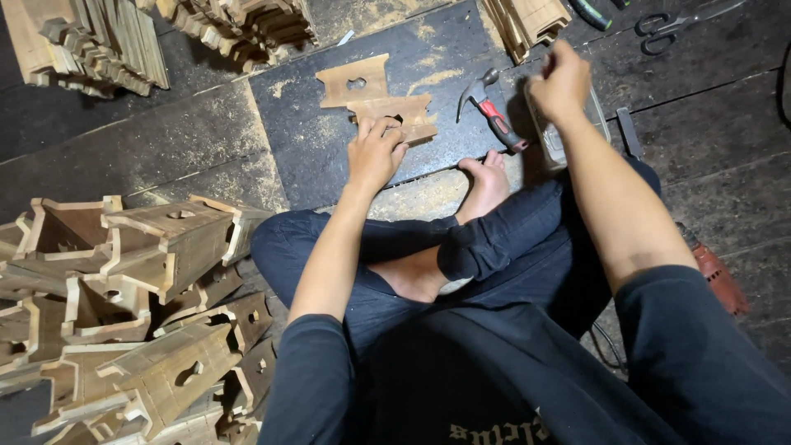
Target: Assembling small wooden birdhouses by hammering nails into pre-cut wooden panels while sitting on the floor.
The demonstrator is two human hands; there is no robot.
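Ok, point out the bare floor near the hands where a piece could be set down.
Free: the dark mat left of the left hand, up to the sawdust. Also the dark planks right of the right hand, below the scissors. Crowded: the flat wooden pieces, the hammer, and the heap of wooden houses at lower left.

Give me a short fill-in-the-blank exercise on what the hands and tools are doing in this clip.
1. The left hand presses on a notched ____ panel.
2. The hammer with the red-and-black handle lies on the dark ____.
3. The right hand is raised over a small box, to the ____ of the hammer.
4. The scissors lie at the frame's top ____ corner.

Missing words: wooden; mat; right; right
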